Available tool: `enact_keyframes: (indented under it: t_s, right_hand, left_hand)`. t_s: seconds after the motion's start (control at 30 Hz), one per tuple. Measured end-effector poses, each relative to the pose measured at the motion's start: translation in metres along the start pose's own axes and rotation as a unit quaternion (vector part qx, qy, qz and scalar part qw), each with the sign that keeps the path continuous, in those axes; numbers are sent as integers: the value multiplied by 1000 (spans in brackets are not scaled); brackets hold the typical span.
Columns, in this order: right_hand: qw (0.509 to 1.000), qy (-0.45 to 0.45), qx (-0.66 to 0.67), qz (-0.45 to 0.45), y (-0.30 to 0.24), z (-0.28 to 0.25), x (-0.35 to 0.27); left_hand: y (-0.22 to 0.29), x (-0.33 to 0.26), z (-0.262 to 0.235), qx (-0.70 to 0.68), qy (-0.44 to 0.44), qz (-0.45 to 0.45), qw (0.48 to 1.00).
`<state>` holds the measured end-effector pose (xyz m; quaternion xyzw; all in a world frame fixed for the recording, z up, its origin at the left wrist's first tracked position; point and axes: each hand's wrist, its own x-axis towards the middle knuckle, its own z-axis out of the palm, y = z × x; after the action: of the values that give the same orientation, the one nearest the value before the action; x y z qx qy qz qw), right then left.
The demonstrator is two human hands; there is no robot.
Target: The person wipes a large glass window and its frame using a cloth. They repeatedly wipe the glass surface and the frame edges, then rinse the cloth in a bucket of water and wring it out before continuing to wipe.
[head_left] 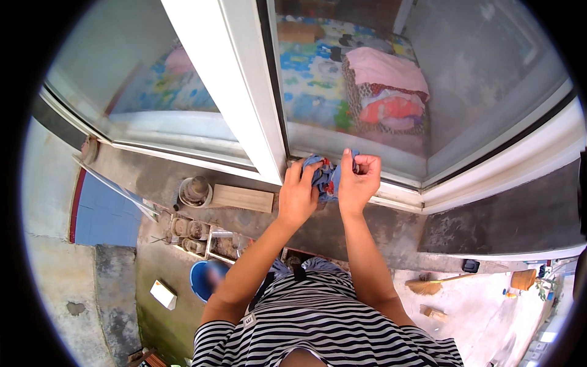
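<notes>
Blue cloth [324, 178]: gathered up, grasped in left hand [298, 197] and right hand [357, 191] by window frame [260, 131]; not yet let go.

Blue cloth [324, 177] patched with red, before a white window frame [223, 70].
The shirt [318, 318] is striped black and white; along the grey ledge [143, 171] lies a pale tan board [243, 199]. The bedspread [309, 70] mixes blue, white, yellow and green, with pink fabric [388, 70] and coral-red fabric [384, 110] toward its right edge. The bucket [197, 280] is bright blue, the broom [425, 286] straw-yellow, the planter [523, 279] orange-brown.
</notes>
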<state>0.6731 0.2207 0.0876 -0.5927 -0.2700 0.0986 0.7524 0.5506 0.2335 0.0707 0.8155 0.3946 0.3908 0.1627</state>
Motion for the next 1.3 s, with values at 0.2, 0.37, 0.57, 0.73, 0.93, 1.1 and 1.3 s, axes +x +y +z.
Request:
enact_keyframes:
  t_s: [0.2, 0.37, 0.57, 0.73, 0.93, 1.1, 1.3]
  right_hand:
    - [995, 15, 39, 86, 4, 1, -1]
    - [997, 6, -18, 81, -4, -5, -3]
    - [1000, 13, 11, 22, 11, -1, 1]
    - [998, 35, 45, 15, 14, -1, 2]
    - [1000, 12, 12, 9, 1, 3, 2]
    - [999, 8, 40, 35, 11, -1, 0]
    - [993, 22, 63, 99, 1, 3, -4]
  left_hand:
    - [-6, 2, -1, -6, -23, -7, 1000]
    - [-8, 1, -2, -16, -35, -13, 999]
    - [-10, -3, 3, -27, -34, -17, 999]
    - [-11, -2, 3, -24, -33, -14, 999]
    - [-16, -2, 3, -28, -25, -1, 999]
    - [-12, -1, 3, -26, -29, -4, 999]
    - [-14, -5, 5, -11, -28, -1, 1000]
